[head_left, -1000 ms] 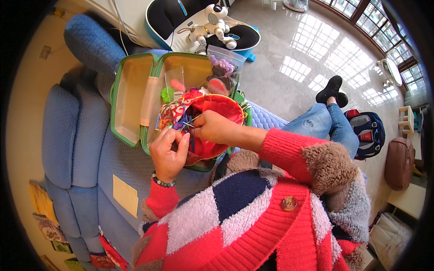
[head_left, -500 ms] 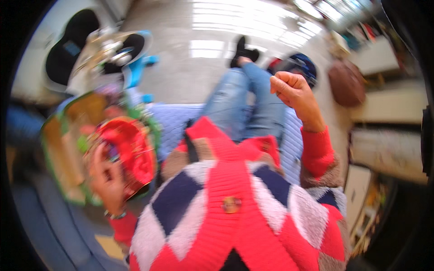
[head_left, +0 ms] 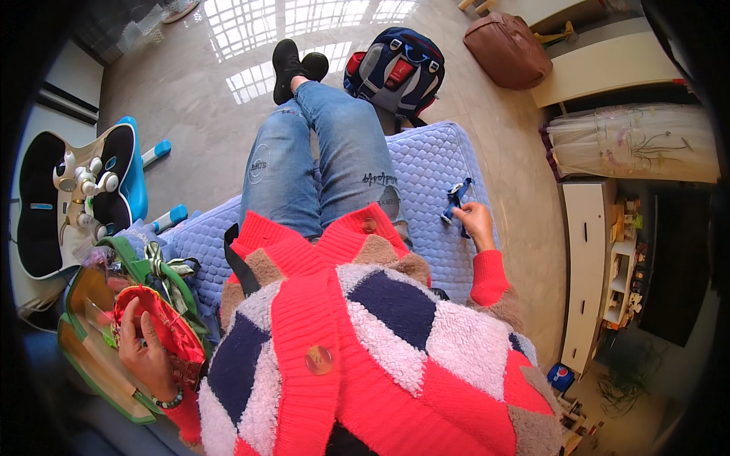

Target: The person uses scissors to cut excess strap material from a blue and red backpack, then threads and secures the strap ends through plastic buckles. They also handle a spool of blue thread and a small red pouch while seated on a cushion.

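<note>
My left hand [head_left: 143,351], thumb and index finger apart, rests at the red drawstring pouch [head_left: 175,328] inside the open green case [head_left: 84,319]; its other fingers are partly hidden. Clear bags with small colourful items sit beside the pouch. On the right, my right hand [head_left: 475,226] pinches a small blue object [head_left: 455,199] with dark straps or parts, too small to make out, on the light-blue quilted pad [head_left: 433,152] beside my legs.
A black-and-white seat [head_left: 34,220] with a white robot toy [head_left: 80,182] is at left. A navy backpack [head_left: 380,64] lies on the floor beyond the pad. A brown bag [head_left: 506,49], white cabinets [head_left: 584,273] and shelves line the right.
The view has swung rightward from the case. My right hand has left the pouch, moved out to the right and taken hold of the blue object; my left hand stays at the pouch.
</note>
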